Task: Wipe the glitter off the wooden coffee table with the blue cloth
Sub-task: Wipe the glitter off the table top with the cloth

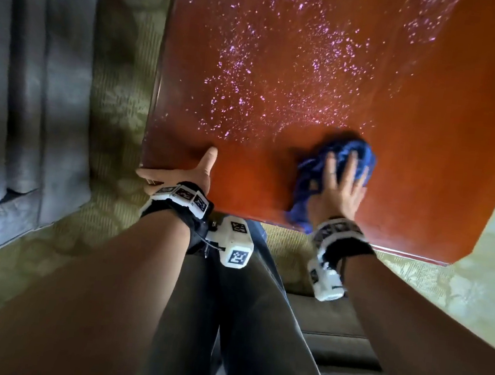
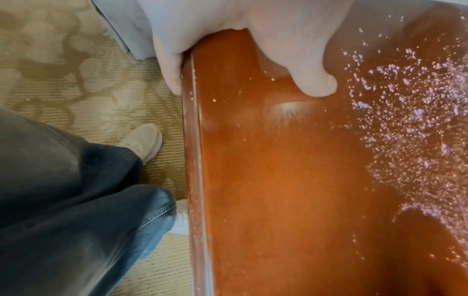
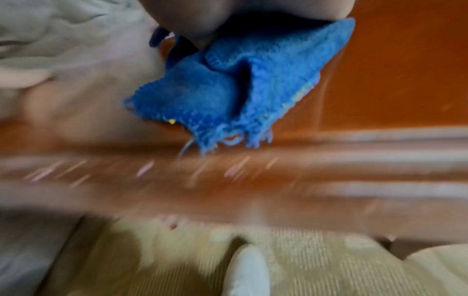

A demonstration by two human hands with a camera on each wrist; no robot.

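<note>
The reddish wooden coffee table [image 1: 429,146] carries a wide scatter of purple glitter [image 1: 268,75] across its middle and far part. A crumpled blue cloth [image 1: 355,150] lies near the table's front edge. My right hand [image 1: 342,182] presses flat on it with its fingers spread. In the right wrist view the blue cloth [image 3: 228,84] bunches out from under my palm, and the picture is blurred. My left hand [image 1: 179,176] braces the near left corner. Its thumb [image 2: 314,80] lies straight on the top, and a finger [image 2: 169,66] runs down the side of the edge. Glitter [image 2: 418,140] starts just beyond the thumb.
A grey sofa [image 1: 20,84] stands to the left of the table, with patterned beige carpet [image 1: 121,65] between them. My legs in dark jeans [image 1: 224,323] are close to the front edge. One white shoe [image 2: 144,142] rests beside the table's edge [image 2: 192,160].
</note>
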